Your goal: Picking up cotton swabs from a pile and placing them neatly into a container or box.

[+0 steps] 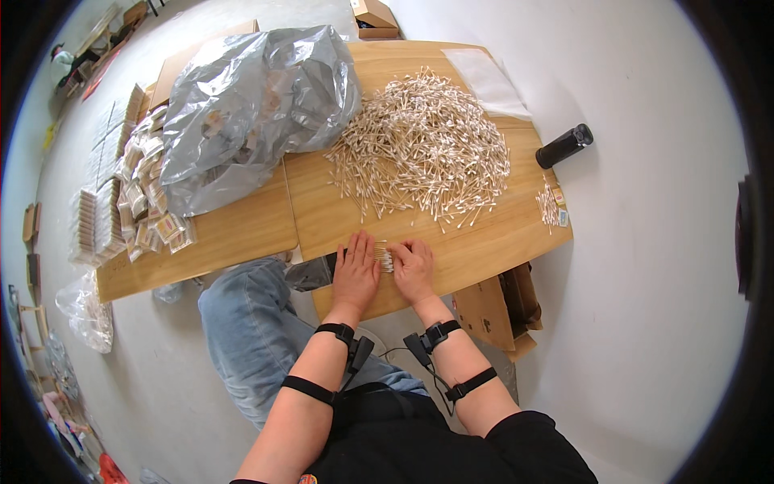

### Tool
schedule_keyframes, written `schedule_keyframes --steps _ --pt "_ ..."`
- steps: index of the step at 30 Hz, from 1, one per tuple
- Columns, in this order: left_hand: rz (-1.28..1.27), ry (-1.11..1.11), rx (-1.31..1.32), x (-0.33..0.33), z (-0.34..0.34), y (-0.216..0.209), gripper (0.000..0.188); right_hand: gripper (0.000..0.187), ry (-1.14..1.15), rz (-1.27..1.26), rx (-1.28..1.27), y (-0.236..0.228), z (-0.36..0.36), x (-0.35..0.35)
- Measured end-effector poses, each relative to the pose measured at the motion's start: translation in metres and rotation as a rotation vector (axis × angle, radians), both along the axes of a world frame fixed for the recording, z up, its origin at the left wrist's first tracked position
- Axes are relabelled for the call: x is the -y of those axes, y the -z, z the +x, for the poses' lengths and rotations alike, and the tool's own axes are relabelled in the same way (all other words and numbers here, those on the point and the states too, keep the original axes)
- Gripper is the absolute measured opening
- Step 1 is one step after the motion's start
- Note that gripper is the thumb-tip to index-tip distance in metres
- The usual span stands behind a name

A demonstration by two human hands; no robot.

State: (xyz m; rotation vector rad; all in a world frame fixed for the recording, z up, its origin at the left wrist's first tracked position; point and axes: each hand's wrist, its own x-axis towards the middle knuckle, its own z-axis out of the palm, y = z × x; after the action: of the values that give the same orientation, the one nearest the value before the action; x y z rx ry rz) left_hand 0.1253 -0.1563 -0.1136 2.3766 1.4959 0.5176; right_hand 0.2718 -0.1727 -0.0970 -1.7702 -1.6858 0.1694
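A small row of cotton swabs (384,258) lies on the wooden table near its front edge, between my two hands. My left hand (356,273) is flat on the tabletop with fingers stretched forward, its side against the left end of the row. Curled fingers of my right hand (413,270) pinch at the swabs' right side; the fingertips are partly hidden. Farther back spreads a large heap of loose cotton swabs (427,141), white-tipped with pale sticks.
A big grey plastic bag (254,105) covers the table's far left. Beside it pile small packed bundles (149,189). A black cylinder (564,146) stands at the right edge near a few loose swabs (548,206). Clear plastic sheeting (488,81) lies far right; a cardboard box (488,313) sits below.
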Motion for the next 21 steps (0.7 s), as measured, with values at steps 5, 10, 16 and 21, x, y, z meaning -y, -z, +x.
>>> schedule_keyframes --steps 5,10,16,21 --pt "0.027 -0.010 -0.031 0.000 -0.001 -0.001 0.056 0.024 -0.151 0.019 -0.045 0.001 0.006 -0.014" --pt "0.014 -0.016 -0.067 0.001 0.002 -0.003 0.054 0.031 -0.238 0.076 0.056 0.000 0.010 -0.026" --pt "0.006 -0.024 -0.064 0.002 0.002 -0.002 0.052 0.043 -0.192 -0.008 0.137 -0.004 -0.002 0.002" --pt "0.020 -0.020 -0.059 0.002 0.001 -0.003 0.050 0.053 -0.189 -0.175 0.360 -0.007 -0.017 0.024"
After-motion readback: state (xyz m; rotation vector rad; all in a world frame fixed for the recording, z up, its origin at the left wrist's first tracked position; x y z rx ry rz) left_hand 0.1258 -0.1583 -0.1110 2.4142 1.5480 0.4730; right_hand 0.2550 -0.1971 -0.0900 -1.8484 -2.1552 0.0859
